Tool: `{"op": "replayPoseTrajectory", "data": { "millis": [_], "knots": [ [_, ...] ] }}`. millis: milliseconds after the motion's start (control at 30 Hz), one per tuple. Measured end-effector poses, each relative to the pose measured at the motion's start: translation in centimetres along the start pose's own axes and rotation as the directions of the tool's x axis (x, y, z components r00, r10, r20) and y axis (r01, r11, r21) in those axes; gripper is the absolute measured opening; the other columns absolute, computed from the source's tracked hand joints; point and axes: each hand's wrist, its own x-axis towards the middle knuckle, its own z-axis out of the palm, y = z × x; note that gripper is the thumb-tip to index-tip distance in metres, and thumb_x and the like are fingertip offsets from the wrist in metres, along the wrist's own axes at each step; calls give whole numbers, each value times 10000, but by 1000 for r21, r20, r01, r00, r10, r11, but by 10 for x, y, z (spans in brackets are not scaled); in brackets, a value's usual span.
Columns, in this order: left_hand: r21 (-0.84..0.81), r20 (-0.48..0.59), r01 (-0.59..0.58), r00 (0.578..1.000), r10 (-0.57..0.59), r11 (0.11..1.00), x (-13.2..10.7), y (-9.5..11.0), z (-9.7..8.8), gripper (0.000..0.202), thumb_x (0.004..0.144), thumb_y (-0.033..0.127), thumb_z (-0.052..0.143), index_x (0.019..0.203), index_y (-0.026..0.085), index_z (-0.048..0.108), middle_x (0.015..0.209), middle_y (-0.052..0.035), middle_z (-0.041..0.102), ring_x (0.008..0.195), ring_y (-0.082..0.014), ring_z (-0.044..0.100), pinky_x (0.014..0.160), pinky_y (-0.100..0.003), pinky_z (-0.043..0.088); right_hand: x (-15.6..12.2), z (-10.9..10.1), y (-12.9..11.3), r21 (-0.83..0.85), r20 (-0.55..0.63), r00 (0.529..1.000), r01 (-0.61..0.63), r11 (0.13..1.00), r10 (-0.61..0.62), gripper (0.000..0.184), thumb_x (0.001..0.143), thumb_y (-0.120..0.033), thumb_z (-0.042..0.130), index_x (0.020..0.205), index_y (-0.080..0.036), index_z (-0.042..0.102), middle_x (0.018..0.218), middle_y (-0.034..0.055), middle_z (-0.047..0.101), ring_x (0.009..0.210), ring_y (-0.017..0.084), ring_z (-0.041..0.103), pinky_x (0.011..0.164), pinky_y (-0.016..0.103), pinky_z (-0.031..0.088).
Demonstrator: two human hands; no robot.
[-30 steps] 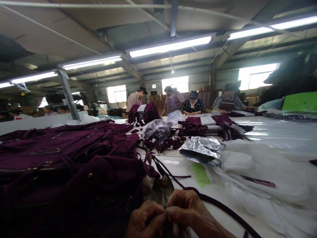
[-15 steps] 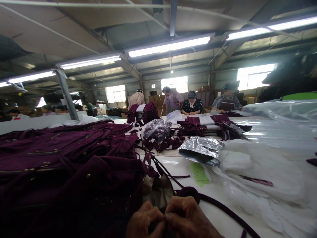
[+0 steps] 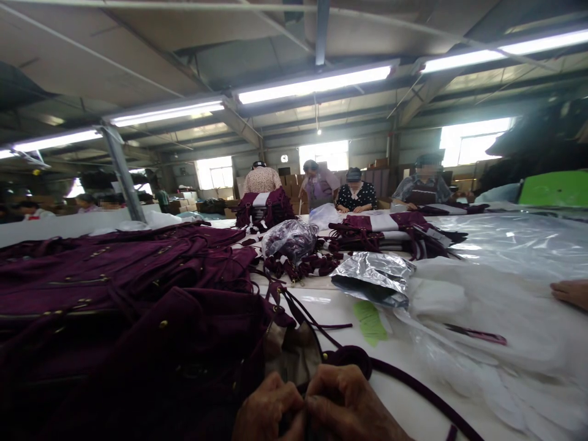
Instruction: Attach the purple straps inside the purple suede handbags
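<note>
At the bottom centre, my left hand [image 3: 270, 407] and my right hand [image 3: 353, 401] are both closed, thumbs and fingertips pinched close together. Something small and dark is between them, too hidden to name. They sit at the near end of a dark purple cloth bag [image 3: 197, 324], whose beige lining [image 3: 296, 352] shows through its opening. Beside my right hand, a purple strap [image 3: 413, 387] curves across the white tabletop, with a coiled part [image 3: 356, 360] near the knuckles.
More purple bags [image 3: 68, 263] cover the left. Ahead lie a stacked bundle [image 3: 381, 223], a silver foil bag [image 3: 374, 278] and a green piece [image 3: 371, 323]. Pink-handled snips [image 3: 478, 334] rest on white sheets [image 3: 519, 367]. A co-worker's hand [image 3: 572, 293] reaches in at right; several people work behind.
My hands have barely moved. Another person's hand has appeared at the right edge. The clear plastic there lies lower, showing more of a green panel. A person at the back has shifted right.
</note>
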Motion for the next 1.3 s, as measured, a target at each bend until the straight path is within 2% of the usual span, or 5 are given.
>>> {"op": "replayPoseTrajectory", "data": {
  "millis": [133, 267, 567, 733, 1300],
  "knots": [
    [2, 24, 19, 1000, -19, 1000, 1, 0, 0, 163, 785, 96, 598, 733, 203, 709, 747, -18, 662, 666, -142, 673, 572, -195, 417, 0, 1, 4, -118, -3, 1000, 16, 993, -16, 124, 789, -206, 644, 740, -161, 748, 710, 11, 668, 716, 157, 574, 627, 251, 368],
    [-8, 51, 8, 999, -7, 1000, 0, -1, -1, 171, 791, 89, 592, 753, 202, 714, 760, -21, 662, 700, -149, 677, 594, -196, 424, 1, 0, 5, -90, 15, 999, 35, 995, -34, 124, 779, -197, 642, 728, -159, 749, 679, 0, 642, 705, 148, 557, 615, 245, 358],
    [-193, 72, 115, 992, -103, 974, -1, 16, -14, 158, 873, 196, 611, 769, 191, 730, 808, -36, 672, 802, -177, 672, 712, -235, 466, 2, 4, 2, 331, 24, 996, -91, 939, 88, 91, 723, -242, 698, 711, -156, 671, 545, -40, 562, 460, 105, 499, 439, 210, 322],
    [-329, 100, 237, 971, -216, 914, -2, 42, -28, 207, 907, 248, 587, 777, 200, 741, 845, -34, 653, 839, -179, 649, 762, -255, 456, -5, 9, -2, 452, 25, 1000, -14, 892, 3, 187, 761, -314, 735, 739, -144, 662, 601, -32, 570, 471, 85, 484, 461, 205, 353],
    [-407, 144, 257, 966, -216, 876, -8, 45, -33, 270, 947, 328, 567, 759, 190, 703, 809, -19, 601, 779, -157, 606, 729, -245, 427, -11, 18, -8, 417, -15, 1000, 19, 909, -14, 209, 804, -317, 696, 704, -159, 603, 558, -48, 499, 489, 82, 408, 467, 213, 292]
  ]
}}
